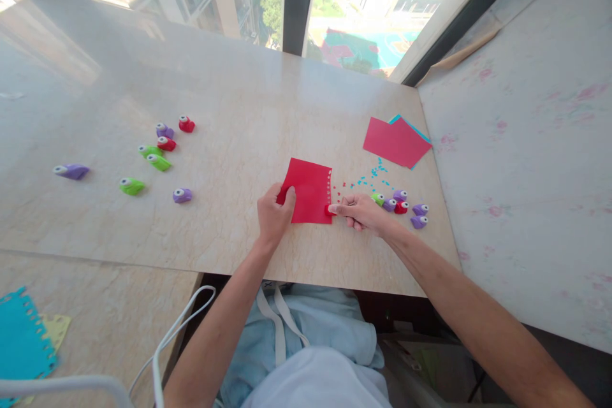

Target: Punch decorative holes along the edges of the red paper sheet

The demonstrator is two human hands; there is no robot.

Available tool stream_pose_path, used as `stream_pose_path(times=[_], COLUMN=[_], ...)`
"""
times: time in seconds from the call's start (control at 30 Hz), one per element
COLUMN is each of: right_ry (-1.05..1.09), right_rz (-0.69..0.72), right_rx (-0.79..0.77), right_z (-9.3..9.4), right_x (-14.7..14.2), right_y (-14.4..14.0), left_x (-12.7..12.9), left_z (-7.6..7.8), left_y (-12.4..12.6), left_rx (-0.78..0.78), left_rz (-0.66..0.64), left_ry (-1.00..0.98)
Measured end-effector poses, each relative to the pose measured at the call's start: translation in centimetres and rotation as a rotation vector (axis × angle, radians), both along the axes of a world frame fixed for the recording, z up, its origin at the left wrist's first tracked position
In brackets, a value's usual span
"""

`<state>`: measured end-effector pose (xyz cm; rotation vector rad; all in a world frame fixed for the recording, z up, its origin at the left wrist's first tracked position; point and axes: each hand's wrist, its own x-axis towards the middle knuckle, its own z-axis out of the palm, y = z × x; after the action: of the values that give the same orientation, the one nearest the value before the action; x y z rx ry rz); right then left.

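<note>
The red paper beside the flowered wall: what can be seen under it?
Under the red paper, blue paper shows at its upper edge and a lower corner. The rest is covered, so I cannot tell what else lies there.

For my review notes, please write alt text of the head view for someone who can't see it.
The left hand holds red paper on a counter while the right hand grips a red punch at the paper's right edge, by a row of holes. Colorful punches sit on both sides, with tiny paper bits nearby.
</note>
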<state>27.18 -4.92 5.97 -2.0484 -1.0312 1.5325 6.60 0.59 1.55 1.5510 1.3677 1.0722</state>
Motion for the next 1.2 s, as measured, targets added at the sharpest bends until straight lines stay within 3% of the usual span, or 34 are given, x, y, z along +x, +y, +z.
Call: stream_pose_path(times=[0.5,0.7,1.0,1.2], right_ry=[0.161,0.094,-0.276,-0.425], right_rz=[-0.065,-0.126,0.141,0.197], right_rx=[0.104,0.230,0.451,0.493], right_z=[-0.3,-0.2,-1.5,-1.8], right_x=[0.2,0.1,-1.3,-0.9], right_y=[-1.2,-1.8,-2.9,-3.4], left_x=[0.0,-0.1,-0.1,-0.1], left_z=[-0.1,-0.3,-0.2,-0.2], left_y=[0.1,0.1,0.2,0.1], left_rx=[0.002,0.004,-0.010,-0.011], left_rz=[-0.013,-0.017,-0.003,0.007], left_ry=[-0.025,-0.026,-0.019,-0.027])
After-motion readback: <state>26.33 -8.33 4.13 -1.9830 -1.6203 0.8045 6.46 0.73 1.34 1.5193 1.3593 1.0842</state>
